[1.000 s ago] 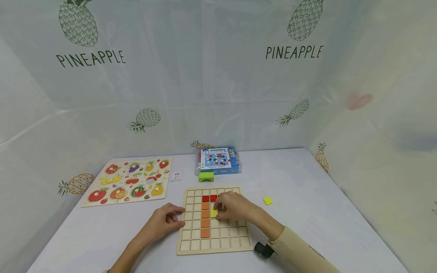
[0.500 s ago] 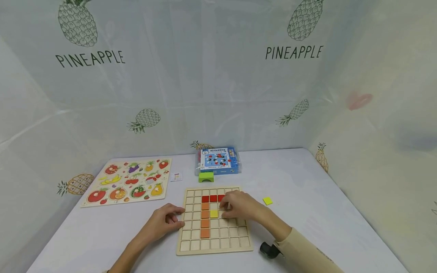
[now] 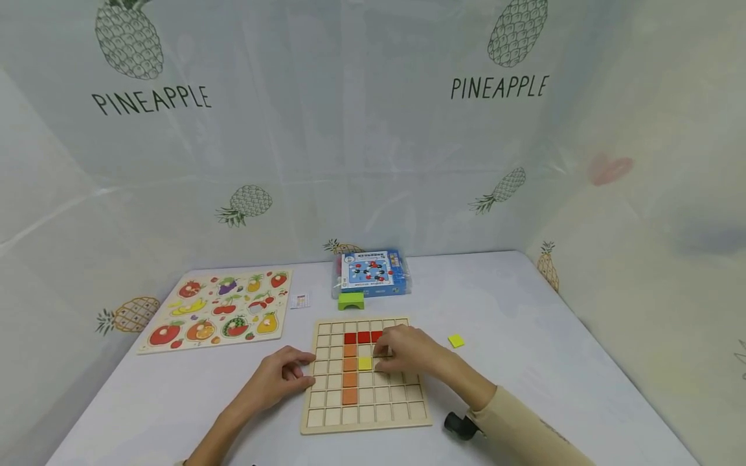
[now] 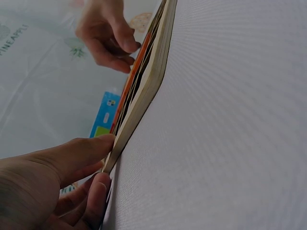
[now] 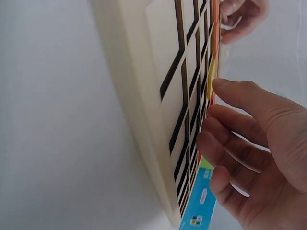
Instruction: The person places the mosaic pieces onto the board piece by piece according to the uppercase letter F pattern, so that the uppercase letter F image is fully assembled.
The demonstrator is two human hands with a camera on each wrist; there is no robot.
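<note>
A wooden grid board [image 3: 317, 419] lies flat on the table. Its cells hold a column of orange tiles [image 3: 350, 380], a row of red tiles [image 3: 364, 337] and one yellow tile [image 3: 364, 364]. My left hand [image 3: 274, 380] rests at the board's left side, thumb and fingertips touching that edge, as the left wrist view also shows. Over the right half of the board hovers my right hand [image 3: 408, 351], just right of the yellow tile. In the right wrist view its fingers [image 5: 230, 93] are loosely bent, with nothing between them. It covers some cells behind it.
A loose yellow tile [image 3: 456, 340] lies right of the board. Behind the board are a green arch block [image 3: 351, 301] and a blue boxed set [image 3: 393, 291]. A fruit puzzle board [image 3: 212, 323] and a small printed card [image 3: 300, 301] are at left.
My right hand has moved slightly right, away from the yellow tile in the board, and more of the red row shows. My left hand has stayed at the board's edge.
</note>
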